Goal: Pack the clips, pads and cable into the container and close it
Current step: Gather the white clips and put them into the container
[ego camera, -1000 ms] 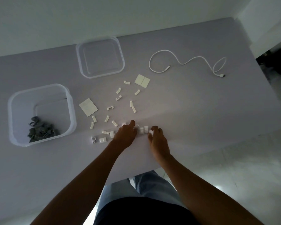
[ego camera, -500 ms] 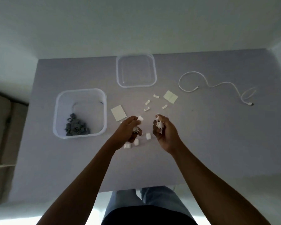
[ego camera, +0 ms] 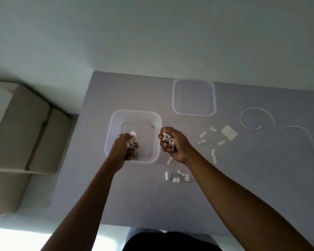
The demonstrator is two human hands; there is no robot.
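2 hands clamp white clips: left hand over the container, right hand beside its rim.

The left hand covers most of the grey clips in the container. The cable runs off the right edge. One pad lies hidden behind the right hand. The count of white clips bunched in its fingers cannot be told.
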